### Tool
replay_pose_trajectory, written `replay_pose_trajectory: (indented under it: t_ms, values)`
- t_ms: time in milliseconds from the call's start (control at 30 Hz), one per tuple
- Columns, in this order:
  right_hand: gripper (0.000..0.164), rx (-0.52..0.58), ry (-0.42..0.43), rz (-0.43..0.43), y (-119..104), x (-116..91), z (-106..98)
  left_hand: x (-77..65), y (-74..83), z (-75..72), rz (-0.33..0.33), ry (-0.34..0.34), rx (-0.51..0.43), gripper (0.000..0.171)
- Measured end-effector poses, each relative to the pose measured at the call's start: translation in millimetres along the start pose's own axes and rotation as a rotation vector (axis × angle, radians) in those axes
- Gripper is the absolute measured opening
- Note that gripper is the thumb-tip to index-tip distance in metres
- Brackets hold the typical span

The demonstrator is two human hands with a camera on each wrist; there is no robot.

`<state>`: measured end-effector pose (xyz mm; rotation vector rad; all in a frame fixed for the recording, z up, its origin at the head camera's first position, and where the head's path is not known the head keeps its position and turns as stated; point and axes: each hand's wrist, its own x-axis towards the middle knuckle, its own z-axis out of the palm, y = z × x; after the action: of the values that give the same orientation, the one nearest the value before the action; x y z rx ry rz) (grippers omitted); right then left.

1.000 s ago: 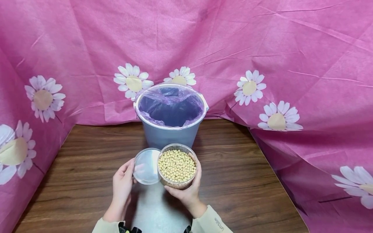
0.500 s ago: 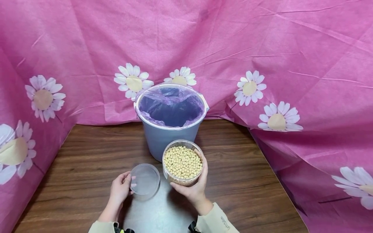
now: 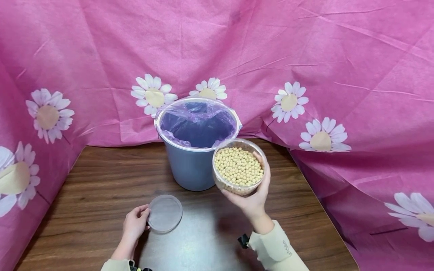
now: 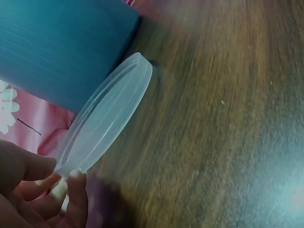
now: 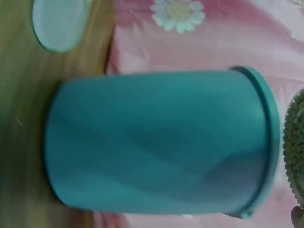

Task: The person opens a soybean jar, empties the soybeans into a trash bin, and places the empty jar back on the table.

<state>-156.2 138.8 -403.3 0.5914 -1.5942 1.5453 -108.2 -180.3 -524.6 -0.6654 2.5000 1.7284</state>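
Observation:
My left hand [image 3: 135,224] pinches the edge of a clear round lid [image 3: 165,213] low over the table. In the left wrist view, thumb and fingers grip the rim of the tilted lid [image 4: 107,111]. My right hand [image 3: 254,199] holds a clear round tub [image 3: 234,188] from its right side, raised in front of the bucket's right rim. Soybeans [image 3: 239,165] fill it nearly to the top. Behind stands a blue-grey bucket [image 3: 190,169] lined with a purple plastic bag [image 3: 217,109]. At the right wrist view's right edge only a slice of the tub's beans [image 5: 295,142] shows.
The bucket stands near the back of the brown wood-grain table [image 3: 112,177]. A pink cloth [image 3: 217,45] with white daisies hangs behind and along both sides. Light glares off the tabletop near the front.
My right hand has lifted the tub of soybeans up and to the right, toward the bucket's rim. The left hand has drawn the lid down and slightly left, away from the tub.

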Motion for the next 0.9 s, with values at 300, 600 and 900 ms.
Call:
replay_pose_trajectory:
  t_ms: [300,600,900]
  values:
    - [0.124,-0.078,0.062,0.023,0,51,-22,-1.0,-5.3,2.8,-0.002,-0.04,-0.042,0.037]
    - [0.122,-0.144,0.039,0.031,12,84,-36,-0.4,-6.1,1.4,0.039,-0.037,0.108,0.041]
    - [0.12,-0.105,0.008,0.063,16,103,-42,3.2,-1.6,-1.4,0.038,-0.068,0.119,0.041]
